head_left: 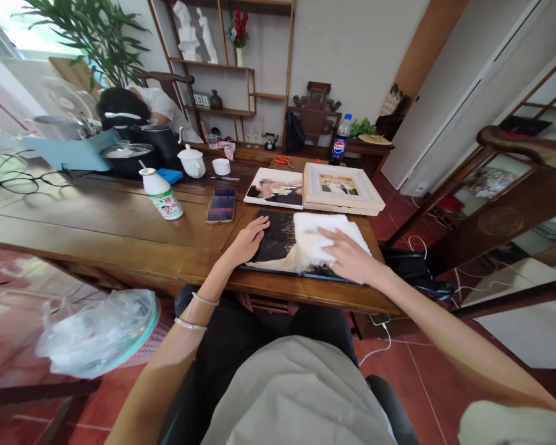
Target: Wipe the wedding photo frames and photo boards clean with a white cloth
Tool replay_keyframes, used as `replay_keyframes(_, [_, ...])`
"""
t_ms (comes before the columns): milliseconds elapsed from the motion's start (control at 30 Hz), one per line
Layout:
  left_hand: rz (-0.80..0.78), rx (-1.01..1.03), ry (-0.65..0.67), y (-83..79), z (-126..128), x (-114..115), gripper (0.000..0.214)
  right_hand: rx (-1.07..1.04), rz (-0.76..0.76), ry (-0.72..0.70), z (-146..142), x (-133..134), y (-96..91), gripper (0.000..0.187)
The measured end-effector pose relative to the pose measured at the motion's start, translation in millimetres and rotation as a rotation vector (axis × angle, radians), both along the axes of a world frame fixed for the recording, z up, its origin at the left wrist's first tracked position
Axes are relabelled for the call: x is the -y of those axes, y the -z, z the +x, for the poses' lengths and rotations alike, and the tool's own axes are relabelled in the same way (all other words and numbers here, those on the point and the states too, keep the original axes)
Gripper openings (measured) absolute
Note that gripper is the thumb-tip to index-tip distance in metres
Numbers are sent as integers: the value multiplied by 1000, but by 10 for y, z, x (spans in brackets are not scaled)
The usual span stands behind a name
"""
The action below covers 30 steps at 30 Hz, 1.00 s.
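A dark photo panel (275, 238) lies flat at the near edge of the wooden table (120, 235). My left hand (248, 241) rests flat on the panel's left edge, fingers stretched out. My right hand (349, 253) lies palm down with spread fingers on a white cloth (322, 232) that covers the panel's right part. Beyond it lie a frameless photo print (275, 187) and a white-framed photo (340, 187).
On the table are a phone (221, 206), a white bottle (162, 194), a teapot (192, 161), a cup (221, 166), scissors (283, 160) and a cola bottle (339, 141). A person leans over at the far left. A lined bin (102, 330) stands by my left knee.
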State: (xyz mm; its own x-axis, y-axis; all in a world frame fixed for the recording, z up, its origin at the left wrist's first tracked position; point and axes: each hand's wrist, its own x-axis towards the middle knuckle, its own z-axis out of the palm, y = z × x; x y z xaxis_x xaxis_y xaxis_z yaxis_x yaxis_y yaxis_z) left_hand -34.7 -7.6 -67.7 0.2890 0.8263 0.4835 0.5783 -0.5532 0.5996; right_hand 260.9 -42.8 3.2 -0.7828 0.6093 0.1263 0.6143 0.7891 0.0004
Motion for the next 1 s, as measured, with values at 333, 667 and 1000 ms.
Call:
replay_keyframes(333, [-7,5,-1,7,5,-5,41,-50,52,160,58,-323,86,26])
replay_keyframes(667, [7,-1,-18,22,10,-15,41,-43,-89,-92,35,874,-8,25])
replay_keyframes(1000, [4,-15,-5,-12,-2,12,42,-95,-42,119,286,-364,2,28])
